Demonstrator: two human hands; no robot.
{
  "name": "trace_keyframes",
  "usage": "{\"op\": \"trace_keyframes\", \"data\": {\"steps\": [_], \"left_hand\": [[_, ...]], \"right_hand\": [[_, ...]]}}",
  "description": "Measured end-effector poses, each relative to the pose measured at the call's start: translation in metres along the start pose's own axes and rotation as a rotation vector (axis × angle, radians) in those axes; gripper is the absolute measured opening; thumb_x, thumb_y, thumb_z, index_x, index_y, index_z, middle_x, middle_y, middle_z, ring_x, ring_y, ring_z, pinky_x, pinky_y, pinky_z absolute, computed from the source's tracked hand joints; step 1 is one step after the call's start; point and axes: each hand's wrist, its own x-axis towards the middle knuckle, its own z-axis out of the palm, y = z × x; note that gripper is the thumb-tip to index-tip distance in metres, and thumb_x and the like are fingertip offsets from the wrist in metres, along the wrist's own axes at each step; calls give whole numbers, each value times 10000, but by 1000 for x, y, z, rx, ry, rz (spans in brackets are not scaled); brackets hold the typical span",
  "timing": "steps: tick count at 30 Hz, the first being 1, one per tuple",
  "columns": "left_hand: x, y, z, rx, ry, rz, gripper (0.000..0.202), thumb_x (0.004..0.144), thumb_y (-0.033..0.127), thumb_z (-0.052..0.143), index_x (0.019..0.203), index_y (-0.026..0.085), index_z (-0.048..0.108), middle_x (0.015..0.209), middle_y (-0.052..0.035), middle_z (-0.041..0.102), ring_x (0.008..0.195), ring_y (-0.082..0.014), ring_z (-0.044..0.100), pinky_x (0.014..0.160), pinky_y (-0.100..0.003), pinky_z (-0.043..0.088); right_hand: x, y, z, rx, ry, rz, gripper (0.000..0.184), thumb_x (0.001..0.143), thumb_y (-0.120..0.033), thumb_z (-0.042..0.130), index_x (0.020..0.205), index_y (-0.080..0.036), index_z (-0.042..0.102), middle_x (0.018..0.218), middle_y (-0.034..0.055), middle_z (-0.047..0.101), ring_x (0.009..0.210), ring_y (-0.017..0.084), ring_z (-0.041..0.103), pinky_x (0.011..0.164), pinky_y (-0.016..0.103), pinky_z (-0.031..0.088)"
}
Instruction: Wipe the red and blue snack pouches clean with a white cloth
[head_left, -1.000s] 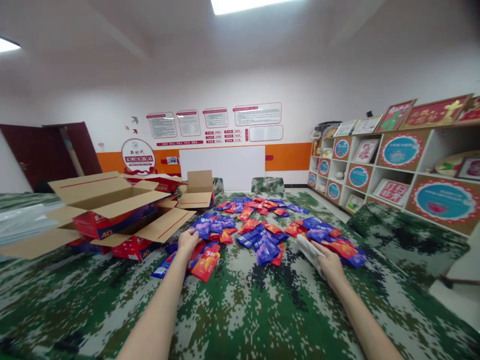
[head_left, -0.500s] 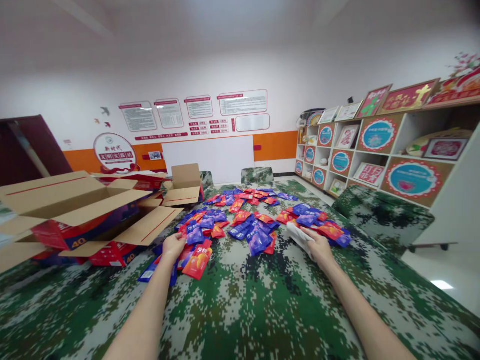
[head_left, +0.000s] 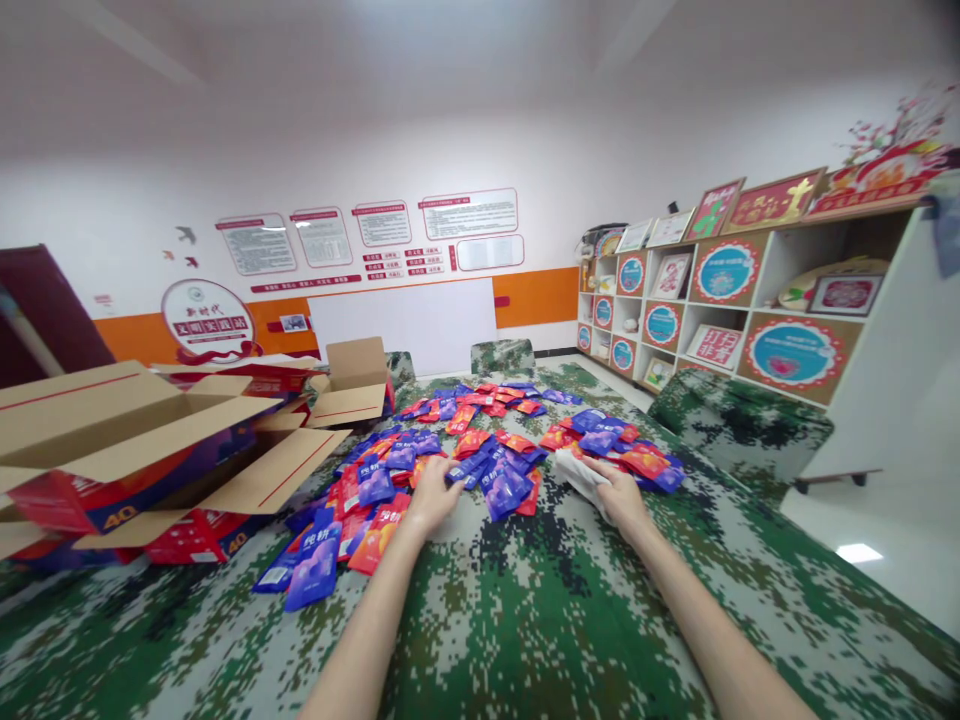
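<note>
Find the left hand [head_left: 435,495] with its grip apart, thumb and fingers spread, holding nothing visible, just beside the middle heap [head_left: 504,490] of flat, glossy blue and red printed pouches. Cannot tell whether touching. Find the right hand [head_left: 619,492] with its grip clamped on a thin, white, folded, soft-looking item [head_left: 576,472], near the right heap [head_left: 600,440] of like pouches. Cannot tell whether bag or cloth. Note more pouches in the left heap [head_left: 375,483], outward of the left hand, and in the far heap [head_left: 495,405], beyond the middle one, all on a green camouflage-patterned bench [head_left: 525,640]. Judge as done the laying out of pouches in about four heaps. Judge as not done any neat stacking within them; see every heap loose and the white item in hand, unopened as far as shown. Farther out at left, note red and blue printed cardboard cartons [head_left: 187,472] with tan flaps [head_left: 274,480] open. Cannot see down to their floors.
</note>
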Motion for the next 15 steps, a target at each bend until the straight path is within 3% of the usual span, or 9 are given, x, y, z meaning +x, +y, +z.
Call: {"op": "trace_keyframes", "data": {"steps": [3, 6, 10, 15], "left_hand": [[-7, 43, 35, -32, -158, 93, 588, 682, 388, 664, 1218, 200, 513, 1135, -74, 514, 1085, -240, 492, 959, -337, 363], [-14, 65, 57, 47, -291, 53, 865, 612, 475, 710, 1356, 223, 348, 1275, -96, 406, 1167, -276, 432, 982, -329, 329], [-16, 70, 67, 178, -330, 16, 746, 693, 487, 639, 1329, 202, 373, 1255, -111, 427, 1147, -282, 451, 969, -332, 338], [-16, 72, 61, 292, -337, 121, 573, 738, 435, 592, 1224, 159, 463, 1124, -127, 528, 1044, -280, 519, 912, -347, 388]], "right_hand": [[0, 4, 0, 4, -13, -22, 598, 494, -120, 420, 1022, -155, 700, 1056, 60, 680, 1057, 277, 574, 958, 390, 398], [1, 11, 2, 0, -31, -39, 607, 507, -132, 411, 1048, -153, 687, 1052, 56, 682, 1057, 269, 577, 960, 392, 400], [3, 20, 6, 0, -58, -65, 614, 519, -142, 413, 1076, -144, 671, 1061, 62, 678, 1048, 271, 585, 951, 404, 410], [1, 15, 8, 27, -44, -67, 528, 533, -156, 495, 1019, -156, 702, 1024, 72, 690, 1028, 300, 594, 932, 408, 430]]}}
